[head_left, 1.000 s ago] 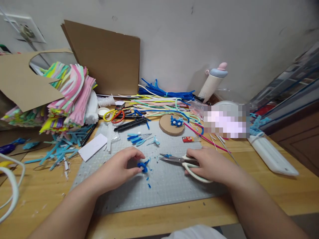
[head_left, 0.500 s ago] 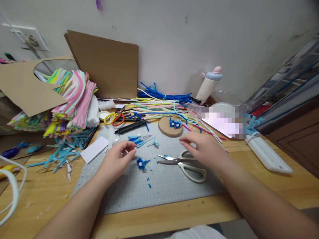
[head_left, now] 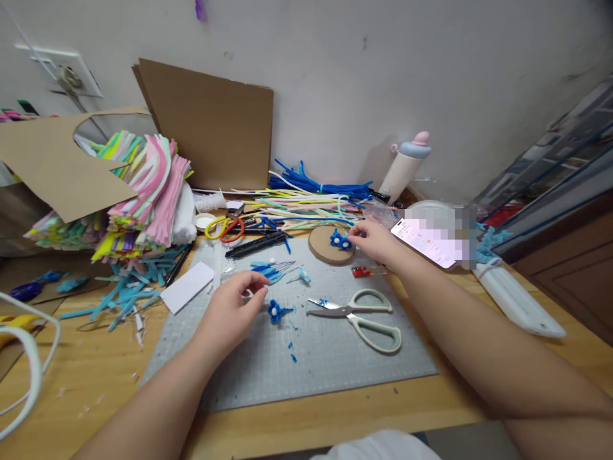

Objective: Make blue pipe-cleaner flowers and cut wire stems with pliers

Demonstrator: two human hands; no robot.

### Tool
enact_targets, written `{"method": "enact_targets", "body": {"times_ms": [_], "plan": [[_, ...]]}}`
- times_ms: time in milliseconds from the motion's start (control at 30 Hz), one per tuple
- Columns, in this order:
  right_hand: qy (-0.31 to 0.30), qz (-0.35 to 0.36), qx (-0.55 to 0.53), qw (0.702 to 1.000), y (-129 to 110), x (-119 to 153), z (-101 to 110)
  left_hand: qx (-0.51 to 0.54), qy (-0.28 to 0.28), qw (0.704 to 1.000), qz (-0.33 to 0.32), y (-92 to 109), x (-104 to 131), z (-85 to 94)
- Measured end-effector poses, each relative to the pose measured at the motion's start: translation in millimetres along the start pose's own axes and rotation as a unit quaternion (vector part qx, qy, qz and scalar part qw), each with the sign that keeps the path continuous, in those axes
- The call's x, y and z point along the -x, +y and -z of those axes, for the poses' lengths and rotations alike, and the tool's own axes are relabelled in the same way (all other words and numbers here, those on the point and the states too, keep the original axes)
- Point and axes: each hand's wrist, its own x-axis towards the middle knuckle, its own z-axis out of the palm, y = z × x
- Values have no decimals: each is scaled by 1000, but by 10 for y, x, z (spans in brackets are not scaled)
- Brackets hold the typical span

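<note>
My right hand (head_left: 376,241) reaches to the right edge of a round cardboard disc (head_left: 325,254), its fingertips pinched at the blue flowers with white centres (head_left: 340,240) lying there. My left hand (head_left: 239,297) hovers over the grey cutting mat (head_left: 239,377), fingers curved, thumb and index apart, holding nothing. Just right of it lies a single blue flower (head_left: 274,311) with a short stem. White-handled scissors (head_left: 352,313) lie on the mat with blades slightly parted. A light blue piece (head_left: 304,275) and a red lighter-like item (head_left: 363,271) rest below the disc.
Behind are pipe cleaners (head_left: 306,207), orange-and-yellow scissors (head_left: 232,229) and a black tool (head_left: 256,245). A white card (head_left: 187,287) lies left. To the right are a phone (head_left: 424,241), a bottle (head_left: 406,167) and a white device (head_left: 517,299).
My right hand has moved up and away from above the scissors to the flowers on the disc, uncovering the scissor handles and the red item. The view has shifted slightly; my left hand is little changed.
</note>
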Motion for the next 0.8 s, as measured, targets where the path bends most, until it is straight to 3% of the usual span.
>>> {"method": "enact_targets", "body": {"times_ms": [200, 300, 333, 433, 533, 633, 800], "plan": [[-16, -29, -45, 998, -222, 110, 115, -34, -25, 999, -1, -28, -6, 2], [-90, 20, -49, 994, -500, 367, 193, -44, -54, 998, -12, -63, 1, -12], [-149, 58, -25, 987, -589, 465, 214, -48, -65, 997, -19, -73, 5, -20], [-223, 78, 58, 970, -785, 728, 255, -68, -68, 995, -18, -100, 0, -17], [-252, 71, 89, 961, -867, 900, 281, -104, 32, 994, 20, -143, -52, 74], [-244, 76, 73, 964, -892, 996, 290, -157, 149, 976, 31, -229, -143, 220], [-113, 75, 7, 991, -783, 1015, 254, -239, 214, 946, 39, -408, -264, 332]]}}
